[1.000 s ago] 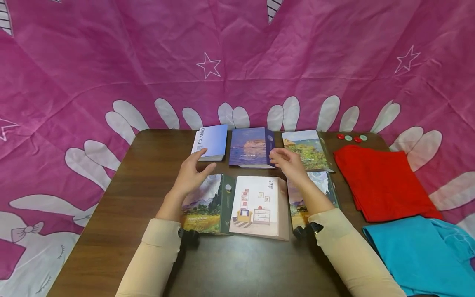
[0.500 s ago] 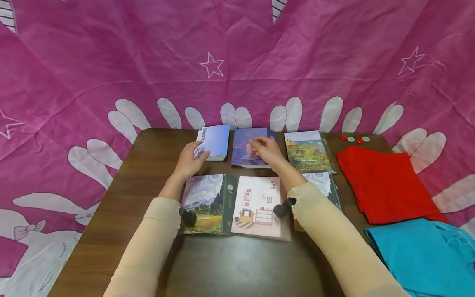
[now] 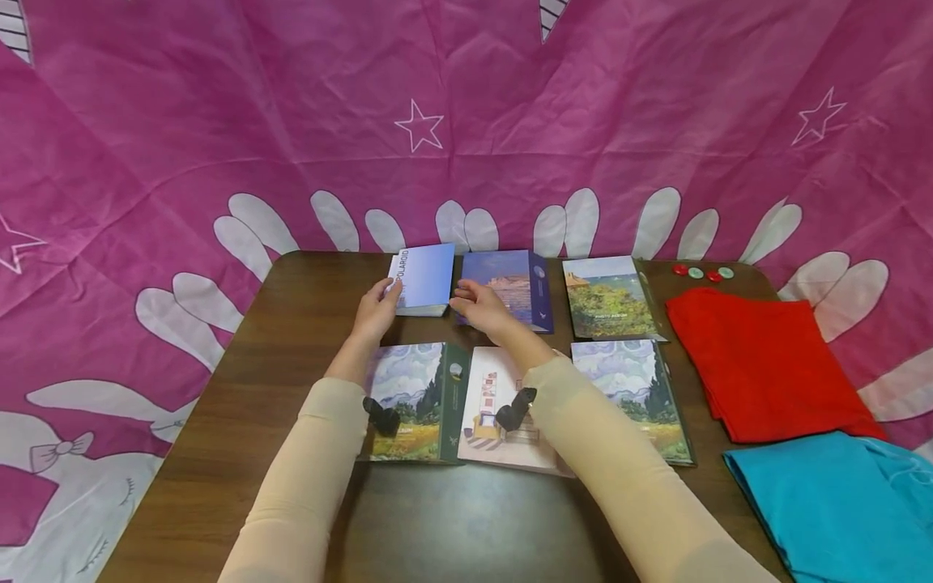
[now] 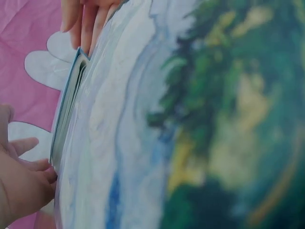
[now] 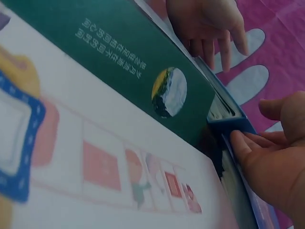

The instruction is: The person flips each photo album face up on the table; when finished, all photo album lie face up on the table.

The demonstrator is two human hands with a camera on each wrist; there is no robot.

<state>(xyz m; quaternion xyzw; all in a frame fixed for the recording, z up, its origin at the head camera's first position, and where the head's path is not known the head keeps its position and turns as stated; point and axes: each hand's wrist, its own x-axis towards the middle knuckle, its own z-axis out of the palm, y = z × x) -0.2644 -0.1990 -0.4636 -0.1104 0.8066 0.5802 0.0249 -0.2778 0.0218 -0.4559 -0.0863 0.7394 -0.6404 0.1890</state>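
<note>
1. Bench first: dark wood, backed by a pink star-print sheet, carrying six photo albums in two rows, with a red cloth and a blue cloth folded off to the right.

2. Both hands are up at the back row, on the light-blue Polaroid album at its far left corner, just beside the dark-blue seascape album.

3. Left hand sits at the album's left edge, fingers loosely bent against the page block; it touches there, but I cannot tell whether it actually grips.

4. Right hand meets the album's near right corner, fingers straight and laid along the edge, closed round nothing.

5. Handling, as I judge it: stiff covers, thick block of sleeves, moderately weighty, glossy and a bit slippery. Best held by the two long edges, thumbs on top.

6. Head view gives the whole layout; the wrist views, skimming low over the front-row covers, show the album's page edges and fingertip contact that the head view blurs.

7. Smallest: four red and green buttons at the back right.
</note>
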